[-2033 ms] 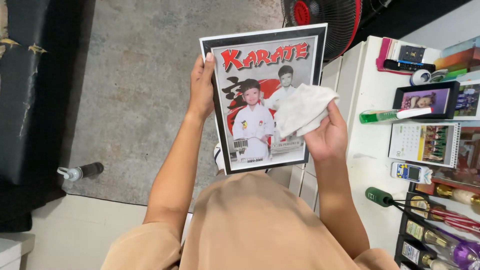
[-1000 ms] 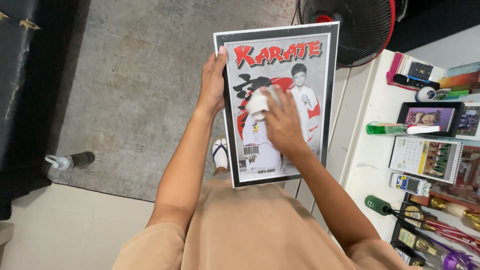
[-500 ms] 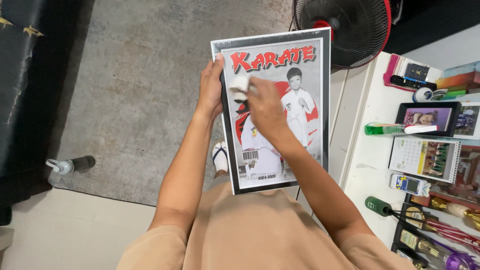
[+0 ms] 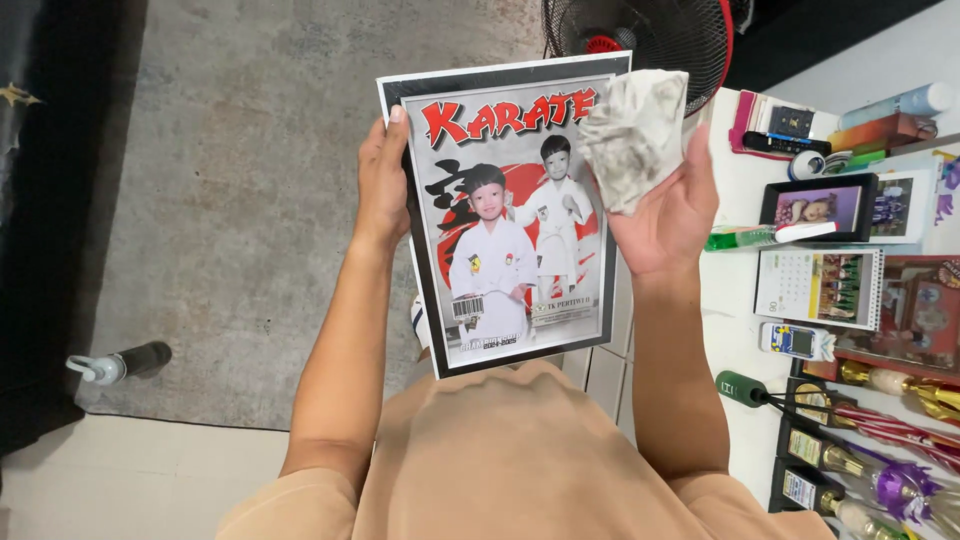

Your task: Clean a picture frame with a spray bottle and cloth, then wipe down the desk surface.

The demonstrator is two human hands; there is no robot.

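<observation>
Left hand (image 4: 383,180) grips the left edge of the black-framed glossy picture (image 4: 505,215), held upright before the chest. Right hand (image 4: 665,215) clutches a crumpled white cloth (image 4: 632,135) at the frame's upper right corner.

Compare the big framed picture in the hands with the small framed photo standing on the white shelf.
The big framed picture is held up by the left hand; the small framed photo stands on the white shelf. The big one is upright in format and far larger; the small one is wider than tall. The right hand holds a crumpled cloth by the big one only. Both have black frames.
</observation>
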